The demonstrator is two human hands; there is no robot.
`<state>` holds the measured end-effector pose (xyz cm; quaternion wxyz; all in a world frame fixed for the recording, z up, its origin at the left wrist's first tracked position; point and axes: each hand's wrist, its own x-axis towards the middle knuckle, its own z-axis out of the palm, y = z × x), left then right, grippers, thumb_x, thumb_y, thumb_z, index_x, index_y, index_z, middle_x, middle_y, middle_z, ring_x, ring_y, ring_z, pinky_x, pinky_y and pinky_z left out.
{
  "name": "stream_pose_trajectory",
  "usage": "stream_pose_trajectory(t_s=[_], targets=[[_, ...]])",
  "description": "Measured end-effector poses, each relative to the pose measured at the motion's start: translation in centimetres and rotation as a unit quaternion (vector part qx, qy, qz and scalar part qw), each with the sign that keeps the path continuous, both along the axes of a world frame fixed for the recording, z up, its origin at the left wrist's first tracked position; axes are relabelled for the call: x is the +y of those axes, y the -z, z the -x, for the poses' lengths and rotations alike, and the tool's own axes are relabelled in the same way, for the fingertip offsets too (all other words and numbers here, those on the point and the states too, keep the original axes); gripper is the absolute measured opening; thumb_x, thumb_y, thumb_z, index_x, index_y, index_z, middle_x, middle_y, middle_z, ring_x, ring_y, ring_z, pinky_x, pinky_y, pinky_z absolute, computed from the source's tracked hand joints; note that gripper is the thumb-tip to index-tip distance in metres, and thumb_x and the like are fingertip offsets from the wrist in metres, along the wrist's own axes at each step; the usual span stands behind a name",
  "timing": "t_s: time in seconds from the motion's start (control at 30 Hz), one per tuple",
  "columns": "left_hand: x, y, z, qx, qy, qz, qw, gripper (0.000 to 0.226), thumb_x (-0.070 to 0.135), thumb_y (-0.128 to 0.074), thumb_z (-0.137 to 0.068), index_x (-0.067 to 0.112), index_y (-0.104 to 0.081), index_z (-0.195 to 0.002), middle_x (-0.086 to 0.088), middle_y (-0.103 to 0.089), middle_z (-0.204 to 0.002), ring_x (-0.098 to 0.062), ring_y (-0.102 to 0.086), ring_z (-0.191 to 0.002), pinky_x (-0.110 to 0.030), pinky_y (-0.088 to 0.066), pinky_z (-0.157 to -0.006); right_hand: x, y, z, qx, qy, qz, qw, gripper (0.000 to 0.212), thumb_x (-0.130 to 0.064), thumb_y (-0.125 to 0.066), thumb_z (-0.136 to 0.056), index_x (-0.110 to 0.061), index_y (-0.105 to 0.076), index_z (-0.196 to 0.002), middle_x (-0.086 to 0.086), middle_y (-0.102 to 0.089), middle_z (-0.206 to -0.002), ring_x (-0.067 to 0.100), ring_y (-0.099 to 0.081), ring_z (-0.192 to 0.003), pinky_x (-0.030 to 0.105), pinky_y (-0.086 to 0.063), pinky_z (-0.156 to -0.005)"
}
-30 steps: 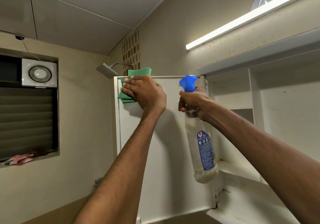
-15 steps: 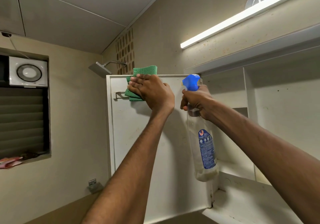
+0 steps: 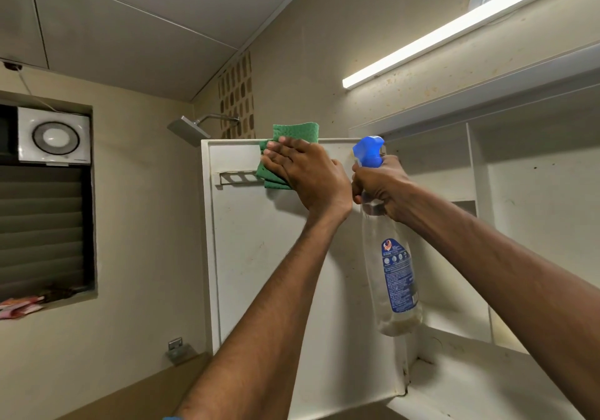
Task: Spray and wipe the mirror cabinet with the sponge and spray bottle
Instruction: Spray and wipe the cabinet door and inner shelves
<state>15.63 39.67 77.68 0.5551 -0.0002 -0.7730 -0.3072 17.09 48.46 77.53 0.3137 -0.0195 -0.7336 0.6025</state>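
The white cabinet door [image 3: 259, 273] stands swung open, its inner face toward me. My left hand [image 3: 305, 173] presses a green sponge [image 3: 293, 134] flat against the door's top edge, fingers straight; part of the sponge sticks up above the door. My right hand [image 3: 383, 186] grips the neck of a clear spray bottle [image 3: 393, 267] with a blue trigger head and a blue label. The bottle hangs upright just right of the door, in front of the open cabinet.
The open cabinet [image 3: 519, 225] with white shelves fills the right, under a lit tube light [image 3: 454, 30]. A small rail [image 3: 237, 176] is fixed high on the door. A shower head [image 3: 188, 127] juts from the back wall; an exhaust fan [image 3: 53, 135] and louvred window sit left.
My left hand with the sponge has slid right along the door's top and a little up. My right hand still holds the bottle beside it.
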Motion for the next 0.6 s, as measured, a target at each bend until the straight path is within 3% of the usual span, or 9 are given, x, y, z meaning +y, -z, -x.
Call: stream_pose_trajectory(t_s=[0.13, 0.27, 0.47, 0.6], targets=[[0.5, 0.1, 0.2, 0.011, -0.003, 0.005, 1.000, 0.073, 0.021, -0.054, -0.088, -0.012, -0.019, -0.143, -0.036, -0.022, -0.147, -0.045, -0.019, -0.140, -0.052, -0.003, -0.117, 0.3, -0.4, -0.2, 0.006, 0.004, -0.004, 1.000, 0.031, 0.000, -0.062, -0.078, -0.007, -0.054, -0.107, 0.007, -0.058, -0.063, 0.011, -0.052, -0.036, 0.026, -0.048, -0.047], [0.9, 0.2, 0.2, 0.014, 0.001, 0.013, 1.000, 0.073, 0.021, -0.053, -0.087, -0.013, -0.019, -0.142, -0.037, -0.023, -0.146, -0.046, -0.021, -0.139, -0.052, -0.004, -0.117, 0.5, -0.5, -0.6, 0.009, 0.011, -0.011, 1.000, 0.014, -0.002, -0.061, -0.082, -0.009, -0.053, -0.092, 0.007, -0.056, -0.062, 0.014, -0.053, -0.047, 0.028, -0.048, -0.049], [2.4, 0.3, 0.0, 0.012, 0.039, 0.040, 0.998, 0.078, 0.024, -0.054, -0.085, -0.014, -0.018, -0.142, -0.039, -0.021, -0.146, -0.047, -0.018, -0.140, -0.052, -0.005, -0.118, 0.8, -0.5, -0.7, 0.022, 0.019, 0.017, 0.999, 0.011, -0.005, -0.054, -0.082, -0.014, -0.051, -0.086, 0.004, -0.051, -0.065, 0.011, -0.047, -0.045, 0.024, -0.045, -0.047], [3.1, 0.3, 0.1, 0.012, 0.041, 0.041, 0.998, 0.078, 0.025, -0.056, -0.087, -0.013, -0.017, -0.143, -0.037, -0.021, -0.147, -0.046, -0.018, -0.140, -0.051, -0.006, -0.118, 1.5, -0.3, -0.6, 0.023, 0.020, 0.021, 0.999, 0.017, -0.007, -0.057, -0.079, -0.021, -0.050, -0.085, 0.002, -0.054, -0.063, 0.004, -0.048, -0.029, 0.023, -0.048, -0.042]])
